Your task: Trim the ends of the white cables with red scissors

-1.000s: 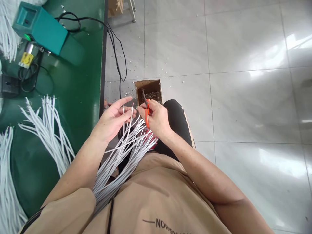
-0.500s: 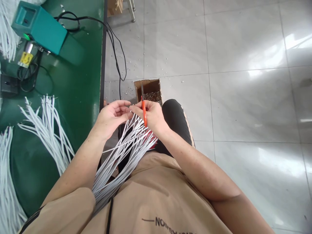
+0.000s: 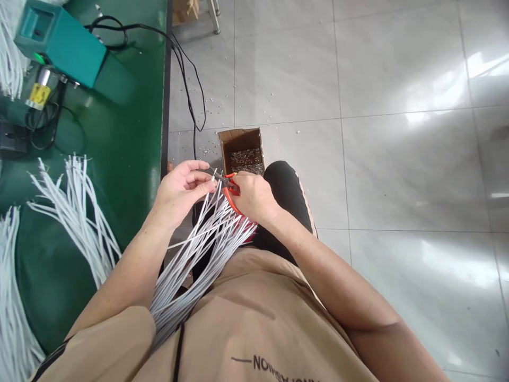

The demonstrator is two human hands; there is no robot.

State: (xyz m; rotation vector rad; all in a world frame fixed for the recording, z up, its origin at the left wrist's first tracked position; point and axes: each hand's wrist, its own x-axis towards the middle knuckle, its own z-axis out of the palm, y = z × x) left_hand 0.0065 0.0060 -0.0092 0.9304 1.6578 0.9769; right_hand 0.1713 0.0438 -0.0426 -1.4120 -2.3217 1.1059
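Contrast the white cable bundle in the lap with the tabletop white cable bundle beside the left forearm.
The white cable bundle in the lap slants toward the image's upper right; the tabletop white cable bundle slants toward the upper left.
The left hand pinches at least one strand of the lap bundle; no hand touches the tabletop bundle.
Both are thin strands with spread ends.

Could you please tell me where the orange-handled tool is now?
In the head view, just below the cardboard box, the orange-handled tool is in the right hand, its metal tip beside the left hand.
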